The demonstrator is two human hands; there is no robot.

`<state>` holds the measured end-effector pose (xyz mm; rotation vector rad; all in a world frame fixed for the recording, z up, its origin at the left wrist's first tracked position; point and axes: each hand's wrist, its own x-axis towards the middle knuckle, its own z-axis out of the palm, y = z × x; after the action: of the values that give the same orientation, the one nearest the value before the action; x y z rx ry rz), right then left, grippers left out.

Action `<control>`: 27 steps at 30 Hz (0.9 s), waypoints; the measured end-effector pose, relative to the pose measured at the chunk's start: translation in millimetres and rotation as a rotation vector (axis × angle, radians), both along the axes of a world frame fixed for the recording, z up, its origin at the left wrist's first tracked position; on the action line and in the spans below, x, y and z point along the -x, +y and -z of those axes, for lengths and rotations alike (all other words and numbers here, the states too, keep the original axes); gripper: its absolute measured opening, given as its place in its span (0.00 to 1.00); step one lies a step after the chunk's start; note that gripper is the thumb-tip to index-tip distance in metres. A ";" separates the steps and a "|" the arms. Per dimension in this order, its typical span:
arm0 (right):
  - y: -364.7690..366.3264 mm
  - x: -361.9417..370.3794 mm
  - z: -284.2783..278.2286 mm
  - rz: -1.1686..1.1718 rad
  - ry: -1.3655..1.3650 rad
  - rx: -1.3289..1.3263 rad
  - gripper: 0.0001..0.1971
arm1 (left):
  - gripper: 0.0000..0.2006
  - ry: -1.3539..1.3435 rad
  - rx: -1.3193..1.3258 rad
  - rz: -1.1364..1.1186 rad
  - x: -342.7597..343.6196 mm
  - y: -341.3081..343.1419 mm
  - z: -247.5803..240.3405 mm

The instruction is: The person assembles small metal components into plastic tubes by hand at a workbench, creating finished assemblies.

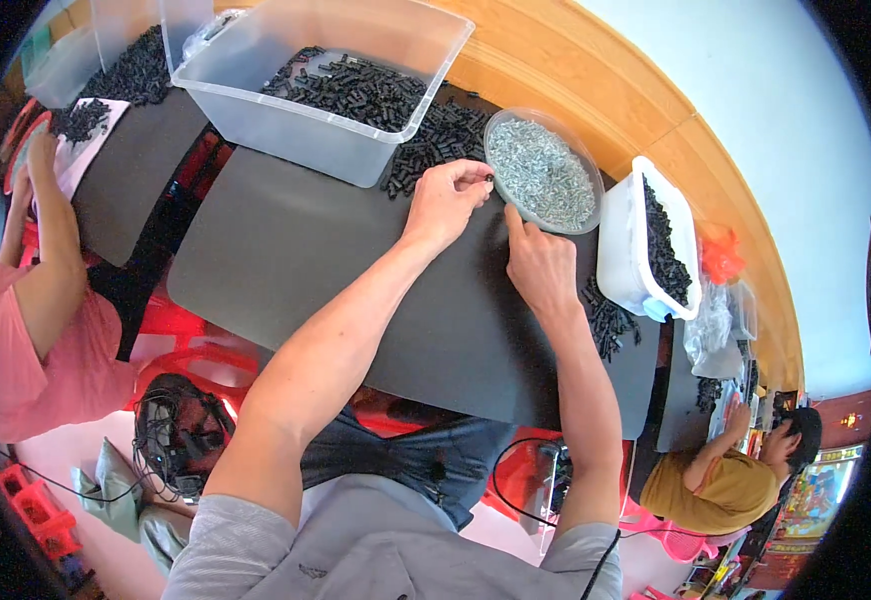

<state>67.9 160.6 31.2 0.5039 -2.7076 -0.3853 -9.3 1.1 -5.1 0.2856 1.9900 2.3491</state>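
Between thumb and fingertips, my left hand pinches a small black cylindrical piece beside the bowl's left edge. My right hand is just below the bowl, its index finger stretched toward the near rim and the other fingers curled; nothing shows in it. The round clear bowl holds many small shiny, pale pieces. Behind my left hand, loose black cylindrical pieces lie heaped on the dark tabletop.
A large translucent bin with black pieces stands at the back left. Right of the bowl is a white tub of black pieces, with more spilled nearby. Co-workers sit at left and right. A black cable hangs by my right arm.
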 end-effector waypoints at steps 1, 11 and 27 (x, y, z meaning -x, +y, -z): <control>-1.2 1.3 2.9 0.048 -0.027 0.006 0.16 | 0.10 -0.006 0.002 0.017 -0.4 -0.5 0.3; 18.3 -13.2 2.3 0.062 -0.038 0.456 0.12 | 0.11 0.022 0.073 0.025 -2.0 -1.8 -1.4; 0.4 19.4 -22.7 0.042 -0.182 0.971 0.05 | 0.11 0.088 0.104 0.082 0.0 -0.2 5.9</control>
<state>48.6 161.1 53.9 0.1889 -2.6533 0.9696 -9.2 0.9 -11.1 0.4636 2.0879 2.2121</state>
